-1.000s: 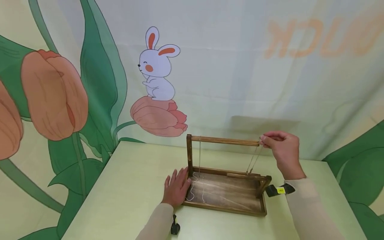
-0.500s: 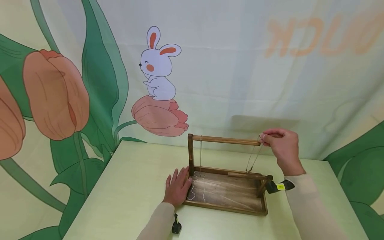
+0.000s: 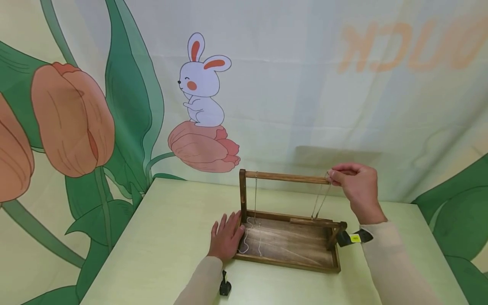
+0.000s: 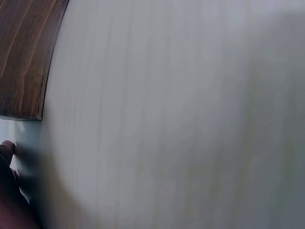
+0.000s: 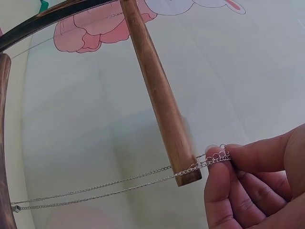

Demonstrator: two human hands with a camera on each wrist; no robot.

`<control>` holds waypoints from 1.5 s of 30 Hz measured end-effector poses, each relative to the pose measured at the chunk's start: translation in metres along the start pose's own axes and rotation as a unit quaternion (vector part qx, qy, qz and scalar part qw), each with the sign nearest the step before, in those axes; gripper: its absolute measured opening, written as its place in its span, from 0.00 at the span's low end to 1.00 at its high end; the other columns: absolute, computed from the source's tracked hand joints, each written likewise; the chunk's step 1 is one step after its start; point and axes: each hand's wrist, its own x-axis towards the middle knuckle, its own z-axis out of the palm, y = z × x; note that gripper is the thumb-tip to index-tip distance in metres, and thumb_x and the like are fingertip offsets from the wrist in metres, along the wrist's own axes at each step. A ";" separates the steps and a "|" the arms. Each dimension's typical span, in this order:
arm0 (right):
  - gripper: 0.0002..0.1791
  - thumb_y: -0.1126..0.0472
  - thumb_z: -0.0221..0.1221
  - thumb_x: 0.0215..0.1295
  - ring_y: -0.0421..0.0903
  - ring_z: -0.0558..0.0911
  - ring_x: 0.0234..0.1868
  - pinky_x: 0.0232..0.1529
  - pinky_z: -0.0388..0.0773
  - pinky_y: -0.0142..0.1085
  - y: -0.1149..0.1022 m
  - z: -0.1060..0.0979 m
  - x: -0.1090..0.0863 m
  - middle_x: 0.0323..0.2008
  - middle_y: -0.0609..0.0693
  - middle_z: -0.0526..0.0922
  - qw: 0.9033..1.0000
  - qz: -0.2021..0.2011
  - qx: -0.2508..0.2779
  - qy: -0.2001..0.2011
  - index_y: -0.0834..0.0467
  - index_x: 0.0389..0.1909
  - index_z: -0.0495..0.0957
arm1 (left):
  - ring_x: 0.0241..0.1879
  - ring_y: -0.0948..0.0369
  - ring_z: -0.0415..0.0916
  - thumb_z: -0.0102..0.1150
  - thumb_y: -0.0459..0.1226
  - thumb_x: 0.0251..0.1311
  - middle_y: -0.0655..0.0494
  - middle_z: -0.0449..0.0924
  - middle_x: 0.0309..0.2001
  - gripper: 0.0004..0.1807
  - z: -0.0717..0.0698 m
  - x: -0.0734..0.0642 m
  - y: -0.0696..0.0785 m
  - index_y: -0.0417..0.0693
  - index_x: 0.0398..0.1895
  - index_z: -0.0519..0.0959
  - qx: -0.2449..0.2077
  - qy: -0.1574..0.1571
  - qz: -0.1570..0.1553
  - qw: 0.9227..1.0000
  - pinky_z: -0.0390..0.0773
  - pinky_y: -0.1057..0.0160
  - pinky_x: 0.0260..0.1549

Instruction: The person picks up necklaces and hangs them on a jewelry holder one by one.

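Observation:
In the head view, my right hand [image 3: 360, 186] is at the free end of the wooden crossbar [image 3: 286, 176]. Its thumb and index finger pinch the clasp end of a thin silver chain necklace [image 5: 191, 168]. Just short of the bar's tip the necklace crosses the wood, and its two strands run down to the lower rail of the wooden jewelry stand [image 3: 286, 267]. My left hand [image 3: 224, 239] rests, fingers spread, against the left side of the stand's tray. In the left wrist view, only part of that hand and a corner of dark wood [image 4: 24, 57] show.
Another thin chain [image 3: 255, 199] hangs near the upright post [image 3: 243, 195]. Pale strands [image 3: 245, 241] lie in the tray's left part. A short slanted brace [image 3: 332, 239] stands at its right end. Behind the pale table [image 3: 164, 237] hangs a printed cloth [image 3: 267, 84] with a rabbit and tulips.
My right hand has shifted slightly left over the crossbar's tip, bringing the necklace's upper end onto the bar. The left hand and the stand keep their places.

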 end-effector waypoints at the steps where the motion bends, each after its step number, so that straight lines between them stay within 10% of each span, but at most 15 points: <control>1: 0.13 0.68 0.70 0.65 0.35 0.90 0.29 0.38 0.88 0.30 0.000 0.001 0.000 0.25 0.35 0.88 1.000 -0.002 0.002 -0.001 0.71 0.47 0.84 | 0.85 0.43 0.45 0.41 0.52 0.81 0.48 0.58 0.83 0.31 0.000 0.000 0.000 0.60 0.83 0.58 0.001 0.000 -0.001 1.000 0.38 0.35 0.80; 45: 0.13 0.68 0.69 0.66 0.37 0.91 0.32 0.42 0.89 0.35 -0.015 0.029 -0.002 0.29 0.43 0.90 0.998 -0.012 0.028 -0.048 0.73 0.46 0.82 | 0.85 0.43 0.44 0.41 0.53 0.81 0.48 0.58 0.83 0.31 0.002 0.003 -0.002 0.61 0.83 0.57 0.000 -0.003 -0.004 1.000 0.38 0.35 0.80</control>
